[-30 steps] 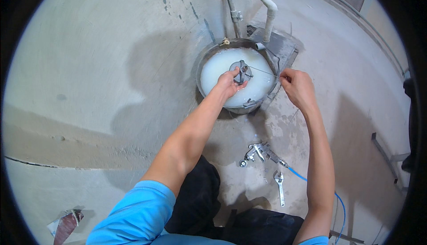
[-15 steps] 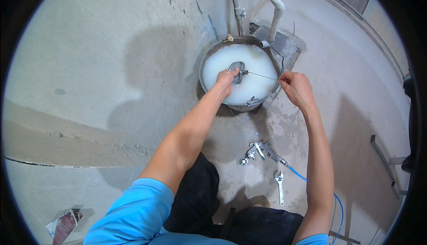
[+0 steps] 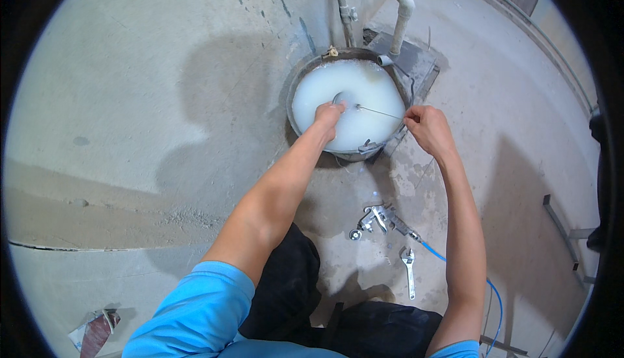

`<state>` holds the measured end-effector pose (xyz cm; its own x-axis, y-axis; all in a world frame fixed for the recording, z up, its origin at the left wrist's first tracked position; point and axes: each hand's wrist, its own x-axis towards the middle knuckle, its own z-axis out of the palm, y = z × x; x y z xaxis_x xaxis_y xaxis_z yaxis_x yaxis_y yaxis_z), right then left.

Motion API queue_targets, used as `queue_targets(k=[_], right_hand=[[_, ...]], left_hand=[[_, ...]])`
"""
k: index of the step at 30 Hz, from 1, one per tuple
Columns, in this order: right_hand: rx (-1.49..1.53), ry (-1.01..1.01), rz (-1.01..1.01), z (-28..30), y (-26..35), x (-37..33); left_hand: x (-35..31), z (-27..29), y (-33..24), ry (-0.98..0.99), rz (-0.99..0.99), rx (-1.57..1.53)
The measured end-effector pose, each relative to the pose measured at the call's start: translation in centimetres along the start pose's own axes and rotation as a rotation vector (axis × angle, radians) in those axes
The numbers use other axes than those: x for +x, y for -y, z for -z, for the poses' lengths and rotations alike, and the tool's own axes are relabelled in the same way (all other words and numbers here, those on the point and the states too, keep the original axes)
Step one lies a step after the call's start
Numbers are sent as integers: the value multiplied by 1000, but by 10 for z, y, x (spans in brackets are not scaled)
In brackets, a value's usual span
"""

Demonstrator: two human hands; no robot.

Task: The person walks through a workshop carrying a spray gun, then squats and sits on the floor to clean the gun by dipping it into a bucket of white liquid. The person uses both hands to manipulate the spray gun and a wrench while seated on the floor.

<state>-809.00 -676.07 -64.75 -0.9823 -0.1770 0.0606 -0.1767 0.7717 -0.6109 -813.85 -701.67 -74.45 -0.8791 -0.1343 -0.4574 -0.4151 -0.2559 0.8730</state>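
My left hand (image 3: pixel 330 117) is closed on a round grey metal cup (image 3: pixel 342 98), now mostly sunk in milky white liquid (image 3: pixel 344 133). The liquid fills a dark round bucket (image 3: pixel 290 116). Over the bucket's right rim, the fingertips of my right hand (image 3: pixel 426 124) pinch a thin wire (image 3: pixel 380 112). The wire runs leftward to a small fitting (image 3: pixel 357 106) on the cup, just at the surface. Whether its tip is inside the fitting is hidden by the liquid.
On the floor in front of me lie a metal spray gun (image 3: pixel 383 220) with a blue hose (image 3: pixel 499 306) and an adjustable wrench (image 3: pixel 409 273). Pale pipes (image 3: pixel 404 16) stand behind the bucket. A metal frame (image 3: pixel 560 228) is at the right, a reddish scrap (image 3: pixel 96 335) at lower left.
My left hand has lowered the cup deeper into the liquid, so less of it shows. My right hand and the wire have shifted slightly left.
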Motion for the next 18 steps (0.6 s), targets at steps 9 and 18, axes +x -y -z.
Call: queue_targets(k=[9,18], right_hand=[[-122,-4,95,-25,16,6],[-204,-176,158,-7,24,9]], left_hand=[[-13,-17,-13,220,54,93],[-4,-14,-12,119,109,-111]])
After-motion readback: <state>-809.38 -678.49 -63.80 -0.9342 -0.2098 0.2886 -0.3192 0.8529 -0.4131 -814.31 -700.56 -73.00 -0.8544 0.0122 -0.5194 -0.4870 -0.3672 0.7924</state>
